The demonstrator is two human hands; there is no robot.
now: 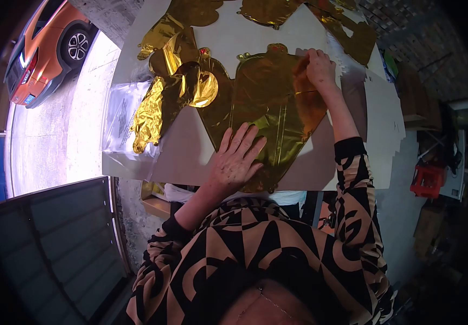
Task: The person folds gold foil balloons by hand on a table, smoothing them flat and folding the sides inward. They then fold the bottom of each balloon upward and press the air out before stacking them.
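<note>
A large flat gold foil balloon [269,89], uninflated, lies spread on the table before me, its narrow end towards my body. My left hand [239,160] rests flat on its lower left part with fingers spread. At its upper right edge, my right hand [320,70] has its fingers curled together on the foil. Small knobs with a red spot show at the balloon's far end. Left of it lies another gold foil balloon [212,92], partly under crumpled, shiny foil [148,116].
More gold foil pieces [263,12] lie at the table's far side. A clear plastic bag [117,116] hangs over the left edge of the pale tabletop [182,146]. A red stool [428,180] stands right. Outside, left, is an orange car [49,51], beyond a dark metal gate [60,244].
</note>
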